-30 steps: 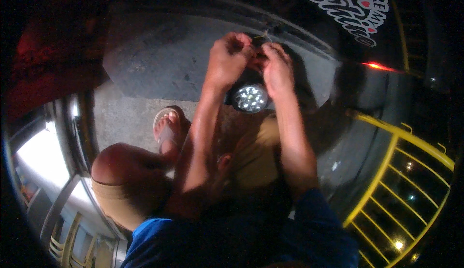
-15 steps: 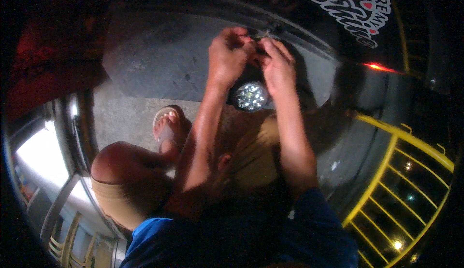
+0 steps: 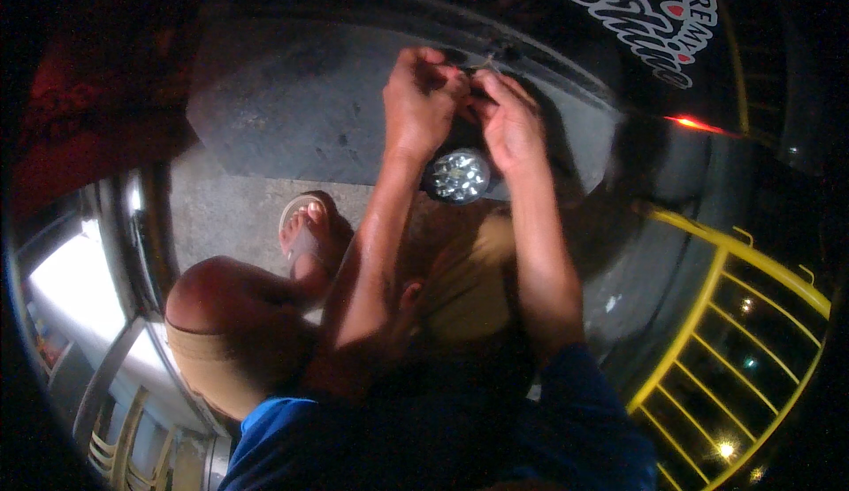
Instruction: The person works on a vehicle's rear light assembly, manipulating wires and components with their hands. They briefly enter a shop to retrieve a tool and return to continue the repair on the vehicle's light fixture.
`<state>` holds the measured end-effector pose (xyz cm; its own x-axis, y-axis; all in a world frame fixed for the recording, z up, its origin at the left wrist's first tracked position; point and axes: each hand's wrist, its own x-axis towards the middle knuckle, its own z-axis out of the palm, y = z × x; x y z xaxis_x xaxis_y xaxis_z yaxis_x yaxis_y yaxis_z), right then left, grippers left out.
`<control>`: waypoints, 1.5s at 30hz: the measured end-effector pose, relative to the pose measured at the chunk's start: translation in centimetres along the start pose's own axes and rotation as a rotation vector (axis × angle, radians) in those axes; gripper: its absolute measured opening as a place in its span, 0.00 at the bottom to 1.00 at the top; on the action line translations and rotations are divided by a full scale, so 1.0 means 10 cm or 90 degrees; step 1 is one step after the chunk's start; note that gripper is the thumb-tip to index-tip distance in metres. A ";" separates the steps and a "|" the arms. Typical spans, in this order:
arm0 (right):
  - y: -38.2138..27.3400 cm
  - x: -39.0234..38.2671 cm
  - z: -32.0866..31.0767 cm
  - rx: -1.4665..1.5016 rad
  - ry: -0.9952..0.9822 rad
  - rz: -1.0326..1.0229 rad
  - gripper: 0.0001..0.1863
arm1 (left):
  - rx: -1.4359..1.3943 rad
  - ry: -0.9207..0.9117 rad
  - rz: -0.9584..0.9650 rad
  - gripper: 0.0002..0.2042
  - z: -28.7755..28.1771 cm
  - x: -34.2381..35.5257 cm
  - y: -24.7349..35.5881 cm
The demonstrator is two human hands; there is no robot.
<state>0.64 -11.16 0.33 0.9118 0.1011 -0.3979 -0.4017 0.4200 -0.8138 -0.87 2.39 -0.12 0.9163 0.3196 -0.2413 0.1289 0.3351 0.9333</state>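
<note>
Both hands meet in front of a dark vehicle's lower edge. My left hand (image 3: 422, 93) is closed, fingertips pinched around something too small and dark to make out. Close beside it, my right hand (image 3: 508, 119) is also closed, thumb and fingers pinched at the same spot. A thin, pale, wire-like strand (image 3: 485, 64) shows just beyond the right fingertips. Between my wrists sits a round lamp (image 3: 459, 176) with a clear, faceted front facing up. What supports the lamp is hidden in shadow.
A dark grey flat sheet (image 3: 283, 106) lies on the concrete floor (image 3: 208, 217) under my hands. My sandalled foot (image 3: 305, 226) is at its near edge. A yellow metal rail frame (image 3: 681, 349) stands at right. A red light (image 3: 694, 124) glows beyond; a bright panel (image 3: 80, 283) is at left.
My hands stay in almost the same place, fingers shifting only slightly. The right wrist and forearm have moved a touch to the right. The lamp looks unmoved.
</note>
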 end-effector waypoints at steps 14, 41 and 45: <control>0.00 -0.01 0.00 0.011 0.045 -0.027 0.10 | -0.036 -0.105 -0.038 0.16 -0.02 0.00 0.03; 0.09 -0.20 0.18 -0.384 0.172 -0.307 0.05 | -0.159 -0.226 -0.132 0.05 -0.08 0.00 0.05; 0.03 -0.33 0.26 -0.441 0.141 -0.286 0.09 | -0.234 -0.227 -0.200 0.05 -0.10 -0.01 0.16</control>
<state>-2.26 -9.03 2.47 0.9883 -0.1520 0.0095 -0.0331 -0.2749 -0.9609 -1.08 3.80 1.17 0.9345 -0.1401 -0.3274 0.3328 0.6704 0.6632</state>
